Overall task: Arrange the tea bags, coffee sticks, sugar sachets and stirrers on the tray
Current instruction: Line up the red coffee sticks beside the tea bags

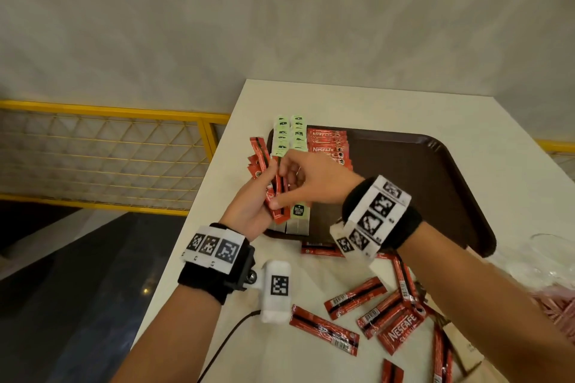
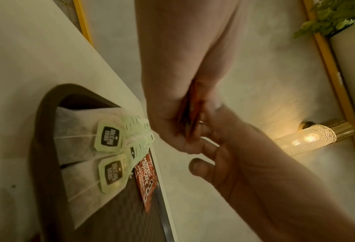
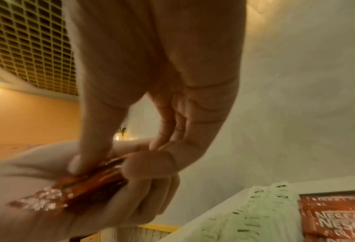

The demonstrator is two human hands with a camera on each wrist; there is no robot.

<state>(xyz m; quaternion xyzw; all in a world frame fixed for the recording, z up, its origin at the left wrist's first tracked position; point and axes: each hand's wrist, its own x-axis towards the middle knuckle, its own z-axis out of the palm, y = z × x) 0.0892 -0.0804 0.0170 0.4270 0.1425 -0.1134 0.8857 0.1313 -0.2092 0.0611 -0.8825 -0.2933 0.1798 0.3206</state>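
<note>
Table (image 1: pixel 311 109), pale top, carries a dark brown tray (image 1: pixel 420 183) set toward its far side. Two overlapping rows of green-tagged tea bags (image 1: pixel 291 137) run along the tray's left edge; just beside them, further into the tray, sits a fanned row of red coffee sticks (image 1: pixel 326 141). More loose coffee sticks (image 1: pixel 354 297) lie scattered on the table near the tray's front edge, several crossing one another. Left hand (image 1: pixel 252 205) is raised above the tray's left front corner, palm up, fingers curled round a handful of red sticks (image 1: pixel 259 155) that fans out past the fingertips. Right hand (image 1: pixel 308 179) reaches across and pinches one stick of that handful between thumb and forefinger. The wrist views confirm both grips. Sugar sachets and stirrers cannot be identified.
</note>
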